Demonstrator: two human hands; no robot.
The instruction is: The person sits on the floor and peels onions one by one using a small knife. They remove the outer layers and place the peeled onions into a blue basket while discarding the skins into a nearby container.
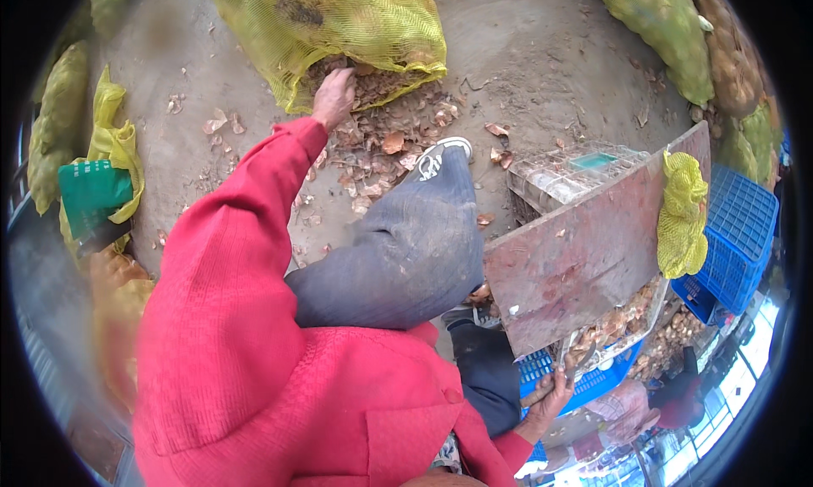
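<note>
Mesh sack (364, 30) | left hand (334, 96): half-curled at mouth | right hand (551, 395): gripping knife (582, 363)

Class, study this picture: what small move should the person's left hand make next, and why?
Probably reach further into the translucent yellow mesh bag: the left hand is at its open mouth, round shapes show through the mesh beyond, and mostly papery brown skins lie scattered nearby. The right hand is occupied with a slim wooden-handled tool.

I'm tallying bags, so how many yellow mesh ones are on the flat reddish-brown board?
1: a crumpled yellow mesh bag, at the right end of the flat reddish-brown board. Another could be hidden beneath it.
</note>
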